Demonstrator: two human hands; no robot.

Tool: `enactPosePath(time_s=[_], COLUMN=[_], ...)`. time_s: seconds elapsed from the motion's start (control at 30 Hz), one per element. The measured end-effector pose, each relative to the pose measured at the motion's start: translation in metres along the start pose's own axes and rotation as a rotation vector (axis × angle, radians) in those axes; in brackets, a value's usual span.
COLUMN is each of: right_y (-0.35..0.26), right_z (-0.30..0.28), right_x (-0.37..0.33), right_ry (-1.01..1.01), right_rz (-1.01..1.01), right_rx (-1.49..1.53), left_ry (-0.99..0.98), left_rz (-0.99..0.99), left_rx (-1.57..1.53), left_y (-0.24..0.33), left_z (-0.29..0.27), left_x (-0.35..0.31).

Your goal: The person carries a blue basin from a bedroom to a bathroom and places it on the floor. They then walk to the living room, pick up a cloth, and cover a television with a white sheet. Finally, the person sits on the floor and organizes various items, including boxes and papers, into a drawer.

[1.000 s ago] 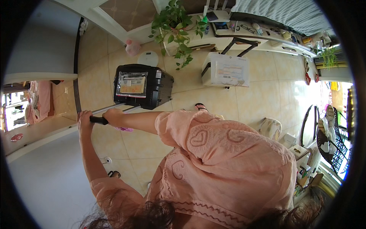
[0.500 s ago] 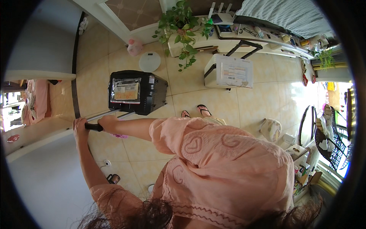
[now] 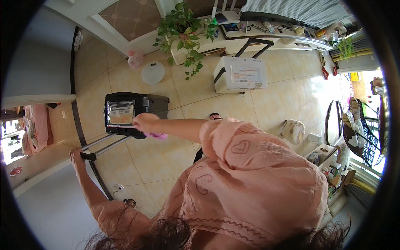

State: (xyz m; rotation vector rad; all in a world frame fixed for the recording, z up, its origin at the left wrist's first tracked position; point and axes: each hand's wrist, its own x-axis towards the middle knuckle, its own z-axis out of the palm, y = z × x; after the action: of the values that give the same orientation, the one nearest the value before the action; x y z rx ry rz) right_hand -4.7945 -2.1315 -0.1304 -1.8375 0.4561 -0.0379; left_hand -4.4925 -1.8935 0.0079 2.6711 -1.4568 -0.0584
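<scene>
My left hand (image 3: 77, 157) is closed round one end of the black grip (image 3: 88, 156) on a suitcase's pulled-out handle. Two silver rods (image 3: 110, 146) run from this grip up to the black suitcase (image 3: 154, 103), which stands tilted on the tiled floor. A clear pouch with a tan label (image 3: 121, 116) is fixed to the suitcase's upper face. Away from the grip, my right hand (image 3: 145, 122) hovers by the near right corner of that pouch; its fingers are blurred, and whether it touches the case is hidden. Something pink-purple (image 3: 157, 136) shows below my right wrist.
A white suitcase (image 3: 243, 75) with its black handle raised stands to the right, in front of a low cabinet (image 3: 287, 41). A round white scale (image 3: 153, 73) and a pink rounded object (image 3: 135, 59) are behind the black suitcase. A leafy potted plant (image 3: 185, 33) overhangs the floor.
My right hand has let go of the grip and moved up and right to the suitcase's label. My left hand, the grip and the black suitcase have shifted left and lower in view.
</scene>
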Motion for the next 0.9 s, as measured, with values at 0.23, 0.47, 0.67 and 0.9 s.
enactPosePath(time_s=[0.23, 0.47, 0.67, 0.9], right_y=[0.058, 0.042, -0.047, -0.084], right_z=[-0.044, -0.006, 0.043, 0.13], right_x=[-0.029, -0.006, 0.017, 0.075], right_ry=[0.15, 0.119, -0.019, 0.013], right_rz=[0.102, -0.054, -0.295, -0.522], right_rx=[-0.118, -0.041, 0.024, -0.056], left_ry=[0.436, 0.577, 0.744, 0.759], left_rz=[-0.183, -0.937, -0.893, -0.923], left_rx=[0.513, -1.444, -1.288, -1.236], left_y=[-0.015, 0.037, 0.069, 0.055], left_z=[0.029, 0.048, 0.044, 0.055], left_x=[-0.008, -0.011, 0.002, 0.0])
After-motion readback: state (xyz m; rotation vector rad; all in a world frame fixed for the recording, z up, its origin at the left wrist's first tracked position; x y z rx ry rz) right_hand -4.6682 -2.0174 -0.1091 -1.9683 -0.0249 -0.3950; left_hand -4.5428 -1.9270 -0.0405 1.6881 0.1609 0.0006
